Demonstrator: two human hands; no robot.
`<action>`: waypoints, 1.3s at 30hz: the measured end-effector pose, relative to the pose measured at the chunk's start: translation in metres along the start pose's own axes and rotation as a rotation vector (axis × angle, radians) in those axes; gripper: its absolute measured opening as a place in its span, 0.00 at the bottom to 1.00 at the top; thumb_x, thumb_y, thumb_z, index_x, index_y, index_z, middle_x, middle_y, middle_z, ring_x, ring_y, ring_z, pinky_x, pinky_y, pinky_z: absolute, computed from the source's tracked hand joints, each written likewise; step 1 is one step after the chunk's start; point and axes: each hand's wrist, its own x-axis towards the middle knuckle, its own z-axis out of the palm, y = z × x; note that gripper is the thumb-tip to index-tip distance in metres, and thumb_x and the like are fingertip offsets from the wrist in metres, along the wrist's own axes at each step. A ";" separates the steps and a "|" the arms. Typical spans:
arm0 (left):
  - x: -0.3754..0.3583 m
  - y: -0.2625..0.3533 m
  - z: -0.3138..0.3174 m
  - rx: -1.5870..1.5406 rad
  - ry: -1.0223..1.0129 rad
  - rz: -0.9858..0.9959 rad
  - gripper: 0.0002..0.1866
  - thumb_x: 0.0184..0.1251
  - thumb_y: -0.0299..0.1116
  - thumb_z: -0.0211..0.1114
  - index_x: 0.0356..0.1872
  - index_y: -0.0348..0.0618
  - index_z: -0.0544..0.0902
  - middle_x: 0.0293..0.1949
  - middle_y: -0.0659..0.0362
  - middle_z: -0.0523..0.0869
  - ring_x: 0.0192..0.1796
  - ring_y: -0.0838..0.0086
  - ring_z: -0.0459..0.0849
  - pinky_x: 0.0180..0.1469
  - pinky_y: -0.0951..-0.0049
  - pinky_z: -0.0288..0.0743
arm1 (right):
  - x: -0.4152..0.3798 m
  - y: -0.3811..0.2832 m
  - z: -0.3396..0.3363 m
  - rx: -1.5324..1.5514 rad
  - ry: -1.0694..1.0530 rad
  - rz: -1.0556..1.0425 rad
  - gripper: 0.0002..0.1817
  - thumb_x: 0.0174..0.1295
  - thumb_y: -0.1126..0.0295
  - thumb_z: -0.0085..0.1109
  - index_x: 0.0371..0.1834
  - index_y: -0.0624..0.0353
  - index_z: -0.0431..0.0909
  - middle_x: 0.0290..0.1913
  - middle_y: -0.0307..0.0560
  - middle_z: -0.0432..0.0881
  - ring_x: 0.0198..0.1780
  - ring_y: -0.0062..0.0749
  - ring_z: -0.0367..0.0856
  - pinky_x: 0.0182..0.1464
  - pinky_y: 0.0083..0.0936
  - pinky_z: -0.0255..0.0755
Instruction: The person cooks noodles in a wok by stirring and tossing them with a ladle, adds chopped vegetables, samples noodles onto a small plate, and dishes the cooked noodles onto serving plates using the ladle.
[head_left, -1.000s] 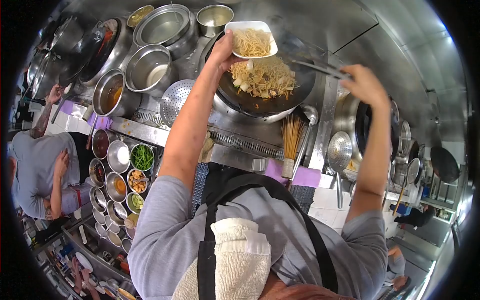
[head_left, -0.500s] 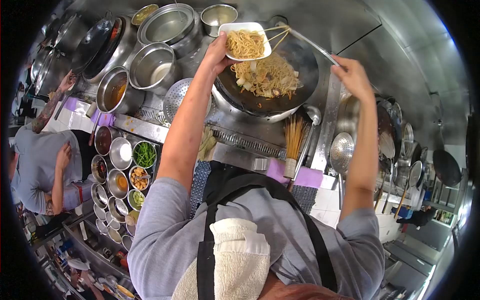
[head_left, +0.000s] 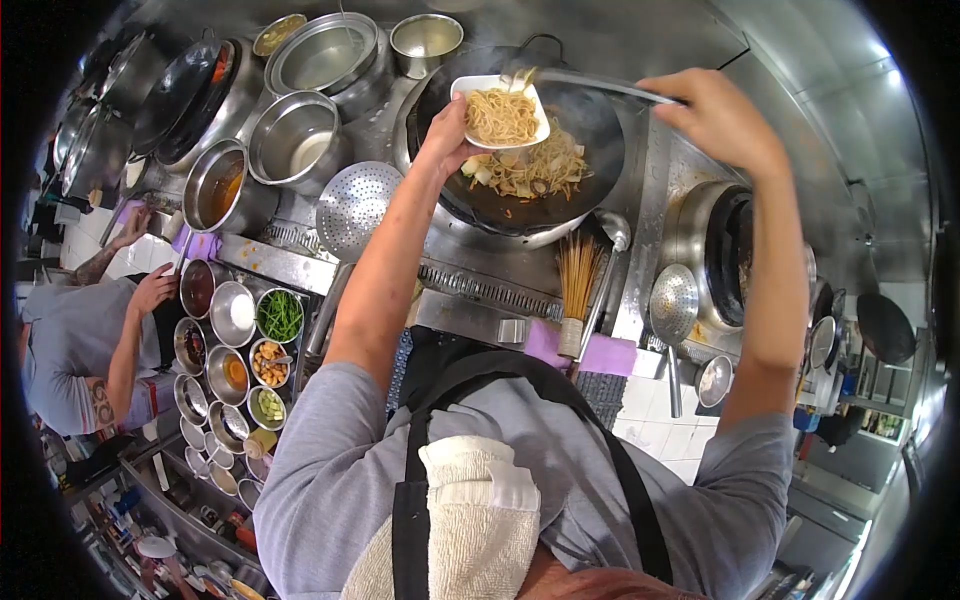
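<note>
Above the dark wok, my left hand grips a white square bowl by its left side. Noodles fill that bowl. My right hand is closed around the handle of a long metal utensil. The utensil's far end is at the bowl's back edge, with pale pieces of food there; its exact shape cannot be made out. More noodles with vegetable pieces lie in the wok below the bowl.
A perforated skimmer and metal pots are left of the wok. A bamboo brush and a ladle lie in front. Ingredient bowls stand at lower left, beside a co-worker.
My right hand has moved right and up, its utensil now flatter over the bowl. The noodles trailing from its end are gone. The bowl has shifted slightly right and down.
</note>
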 end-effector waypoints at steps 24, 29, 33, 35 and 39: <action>0.004 0.041 -0.001 0.011 0.021 0.074 0.31 0.86 0.54 0.34 0.73 0.39 0.65 0.67 0.46 0.77 0.66 0.54 0.81 0.63 0.44 0.82 | 0.004 -0.008 -0.070 -0.118 0.107 0.035 0.22 0.65 0.64 0.67 0.62 0.56 0.81 0.54 0.50 0.84 0.55 0.40 0.83 0.57 0.34 0.75; -0.011 0.097 -0.012 0.137 0.118 0.212 0.32 0.86 0.54 0.34 0.74 0.39 0.64 0.66 0.46 0.78 0.65 0.54 0.82 0.62 0.46 0.83 | 0.019 0.052 0.015 0.188 -0.256 0.331 0.26 0.64 0.58 0.65 0.58 0.67 0.82 0.52 0.60 0.87 0.50 0.47 0.87 0.56 0.39 0.77; -0.015 0.115 -0.018 0.156 0.099 0.260 0.31 0.86 0.53 0.33 0.74 0.38 0.63 0.66 0.45 0.77 0.64 0.55 0.83 0.60 0.46 0.84 | 0.048 0.074 0.167 0.438 -0.331 0.345 0.17 0.66 0.62 0.63 0.41 0.69 0.83 0.26 0.42 0.81 0.25 0.24 0.78 0.27 0.29 0.72; -0.016 0.116 -0.020 0.150 0.092 0.239 0.31 0.86 0.52 0.33 0.74 0.38 0.63 0.67 0.45 0.76 0.64 0.54 0.82 0.60 0.46 0.84 | 0.064 0.058 0.210 0.565 -0.363 0.421 0.17 0.67 0.61 0.61 0.38 0.68 0.82 0.20 0.40 0.75 0.16 0.22 0.71 0.17 0.27 0.62; -0.020 0.107 -0.022 0.118 0.065 0.180 0.31 0.86 0.53 0.33 0.74 0.38 0.62 0.67 0.45 0.76 0.65 0.53 0.82 0.61 0.46 0.84 | 0.088 0.042 0.262 0.549 -0.311 0.447 0.17 0.66 0.61 0.63 0.42 0.68 0.85 0.20 0.43 0.77 0.18 0.27 0.73 0.22 0.29 0.65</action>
